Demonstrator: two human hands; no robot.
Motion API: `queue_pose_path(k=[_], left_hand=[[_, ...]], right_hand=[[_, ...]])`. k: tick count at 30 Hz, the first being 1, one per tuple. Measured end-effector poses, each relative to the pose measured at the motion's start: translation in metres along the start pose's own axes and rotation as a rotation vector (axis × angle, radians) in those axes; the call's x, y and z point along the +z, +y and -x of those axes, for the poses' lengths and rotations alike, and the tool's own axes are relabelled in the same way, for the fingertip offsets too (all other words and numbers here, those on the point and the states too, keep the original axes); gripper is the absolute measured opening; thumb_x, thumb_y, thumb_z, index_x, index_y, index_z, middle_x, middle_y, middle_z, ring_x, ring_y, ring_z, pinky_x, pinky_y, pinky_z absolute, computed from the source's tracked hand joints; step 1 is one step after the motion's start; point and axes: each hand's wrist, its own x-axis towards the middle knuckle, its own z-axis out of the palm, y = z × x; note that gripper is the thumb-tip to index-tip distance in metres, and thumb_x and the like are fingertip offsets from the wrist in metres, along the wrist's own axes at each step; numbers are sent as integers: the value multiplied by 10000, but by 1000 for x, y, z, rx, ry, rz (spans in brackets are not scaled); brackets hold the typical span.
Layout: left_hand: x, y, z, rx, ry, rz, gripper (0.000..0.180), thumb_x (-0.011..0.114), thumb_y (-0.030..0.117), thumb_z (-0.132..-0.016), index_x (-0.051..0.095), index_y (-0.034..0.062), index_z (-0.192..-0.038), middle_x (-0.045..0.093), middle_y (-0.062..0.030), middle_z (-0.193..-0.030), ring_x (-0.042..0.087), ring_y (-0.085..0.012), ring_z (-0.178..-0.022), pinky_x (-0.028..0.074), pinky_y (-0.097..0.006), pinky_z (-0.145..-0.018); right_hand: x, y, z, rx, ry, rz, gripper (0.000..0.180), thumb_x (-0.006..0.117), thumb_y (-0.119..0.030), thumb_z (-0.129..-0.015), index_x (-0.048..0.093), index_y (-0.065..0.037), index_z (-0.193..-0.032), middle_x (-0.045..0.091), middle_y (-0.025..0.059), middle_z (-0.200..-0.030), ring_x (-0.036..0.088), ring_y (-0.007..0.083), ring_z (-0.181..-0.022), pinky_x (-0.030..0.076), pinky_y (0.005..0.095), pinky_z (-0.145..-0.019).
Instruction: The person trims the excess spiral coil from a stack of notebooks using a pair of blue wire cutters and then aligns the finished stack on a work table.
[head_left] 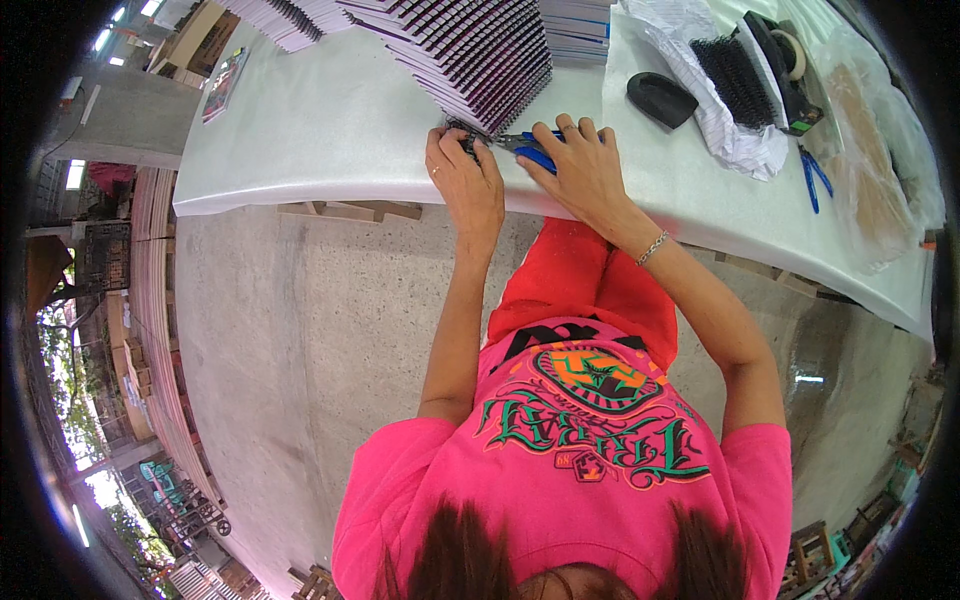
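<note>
My right hand (582, 175) is closed around blue-handled pliers (533, 150), their jaws pointing left to the near corner of a stack of coil-bound notebooks (480, 60). My left hand (468, 195) is curled at that same corner, thumb and fingers closed on a dark binding coil (460, 128). The fingers partly cover the coil, and its exact end is too small to make out. Dark coils show in rows along the side of the stack, which rests on the white-covered table (330, 150).
To the right lie a black rounded object (662, 100), a bundle of black coils (733, 82) on crumpled paper, a tape roll (793, 55), blue-handled cutters (814, 180) and a clear plastic bag (880, 150). More notebooks (285, 22) stand far left, near a small printed booklet (224, 85).
</note>
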Motion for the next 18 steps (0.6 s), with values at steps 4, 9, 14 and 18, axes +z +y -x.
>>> queue_pose_path(k=[4, 9, 14, 18], left_hand=[[-1, 0, 0, 2, -2, -14, 247, 565, 75, -953, 480, -45, -1152, 450, -297, -1298, 450, -474, -1218, 360, -563, -1020], [-2, 1, 0, 4, -3, -21, 252, 571, 76, -953, 482, -42, -1157, 453, -296, -1302, 454, -473, -1220, 364, -558, -1022], [-4, -2, 0, 4, -38, -49, 257, 579, 82, -952, 488, -31, -1164, 461, -291, -1308, 463, -466, -1218, 371, -547, -1025], [-8, -9, -6, 32, -13, -54, 256, 576, 87, -953, 483, -32, -1160, 481, -280, -1275, 485, -451, -1172, 383, -538, -996]], right_hand=[[3, -1, -3, -27, 9, 33, 365, 683, -429, -900, 637, -134, -1111, 648, 110, -1058, 600, 288, -943, 445, 455, -780], [6, -8, -6, -27, -15, 67, 335, 673, -429, -913, 625, -129, -1055, 672, 105, -945, 653, 288, -825, 500, 426, -706], [7, -15, -10, 77, -202, 87, 331, 653, -439, -933, 611, -121, -1015, 675, 112, -862, 688, 303, -756, 536, 433, -641], [1, -5, -9, 55, -170, 65, 382, 642, -470, -932, 615, -105, -1041, 679, 125, -900, 689, 311, -798, 534, 440, -684]])
